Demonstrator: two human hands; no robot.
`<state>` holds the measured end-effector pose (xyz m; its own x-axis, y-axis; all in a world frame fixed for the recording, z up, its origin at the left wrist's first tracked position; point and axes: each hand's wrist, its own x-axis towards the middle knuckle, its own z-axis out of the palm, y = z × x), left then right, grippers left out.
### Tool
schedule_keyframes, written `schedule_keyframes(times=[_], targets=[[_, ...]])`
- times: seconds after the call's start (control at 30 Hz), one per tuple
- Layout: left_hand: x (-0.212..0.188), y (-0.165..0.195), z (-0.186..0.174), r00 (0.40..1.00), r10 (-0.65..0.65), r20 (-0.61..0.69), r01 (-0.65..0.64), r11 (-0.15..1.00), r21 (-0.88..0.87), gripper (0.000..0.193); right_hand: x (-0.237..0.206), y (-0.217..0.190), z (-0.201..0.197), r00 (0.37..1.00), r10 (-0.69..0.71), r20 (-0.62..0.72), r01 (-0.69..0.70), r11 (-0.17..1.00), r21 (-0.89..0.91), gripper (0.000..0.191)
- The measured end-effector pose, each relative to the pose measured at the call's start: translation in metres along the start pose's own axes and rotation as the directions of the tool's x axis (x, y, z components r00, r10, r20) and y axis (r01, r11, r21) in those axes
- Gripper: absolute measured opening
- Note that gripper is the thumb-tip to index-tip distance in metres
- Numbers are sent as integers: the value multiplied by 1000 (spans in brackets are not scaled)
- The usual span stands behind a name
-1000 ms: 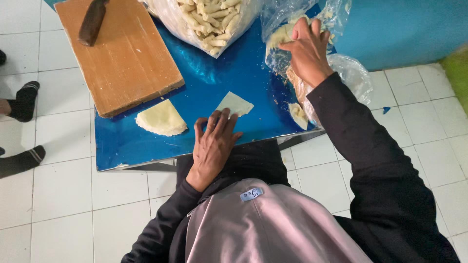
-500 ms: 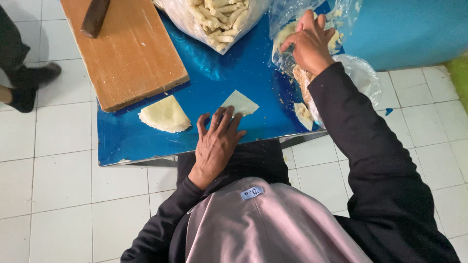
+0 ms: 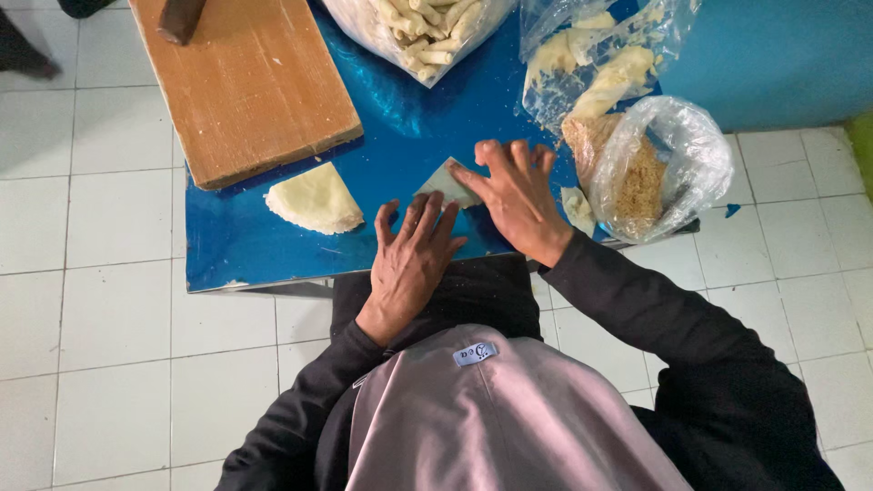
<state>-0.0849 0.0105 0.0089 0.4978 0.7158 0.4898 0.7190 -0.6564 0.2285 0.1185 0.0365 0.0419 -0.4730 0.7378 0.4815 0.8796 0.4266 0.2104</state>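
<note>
A thin pale wrapper sheet [image 3: 440,185] lies on the blue table [image 3: 400,136] in front of me. My left hand [image 3: 411,257] rests flat with its fingertips on the sheet's near edge. My right hand [image 3: 516,195] lies over the sheet's right side, fingers spread, and covers part of it. A folded stack of pale wrappers [image 3: 315,199] sits to the left of my hands. Whether filling lies under my right hand is hidden.
A wooden board [image 3: 250,86] with a dark handle [image 3: 180,18] on it fills the table's back left. A clear bag of pale rolled sticks [image 3: 420,32] stands at the back, with a bag of pale dough [image 3: 591,64] and a bag of crumbs [image 3: 650,173] at the right. White floor tiles [image 3: 100,345] surround the table.
My right hand has come down from the bag at the back right onto the wrapper sheet. My left hand stayed on the sheet. The view shifted.
</note>
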Motion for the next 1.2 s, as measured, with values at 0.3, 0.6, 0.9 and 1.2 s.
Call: schedule_keyframes(times=[0.3, 0.6, 0.9, 1.2], targets=[[0, 1, -1, 1000, -6, -6, 6, 1000, 16, 48, -6, 3, -2, 992, 39, 122, -58, 986, 155, 57], [1, 4, -4, 1000, -12, -1, 12, 1000, 23, 46, -5, 9, 5, 995, -21, 99, 28, 998, -62, 53], [2, 3, -6, 1000, -5, -19, 6, 1000, 23, 44, -17, 5, 2, 997, -8, 82, 11, 999, -36, 60], [7, 4, -9, 999, -27, -41, 25, 998, -61, 38, -89, 112, -91, 907, 374, 194, -391, 918, 60, 17]])
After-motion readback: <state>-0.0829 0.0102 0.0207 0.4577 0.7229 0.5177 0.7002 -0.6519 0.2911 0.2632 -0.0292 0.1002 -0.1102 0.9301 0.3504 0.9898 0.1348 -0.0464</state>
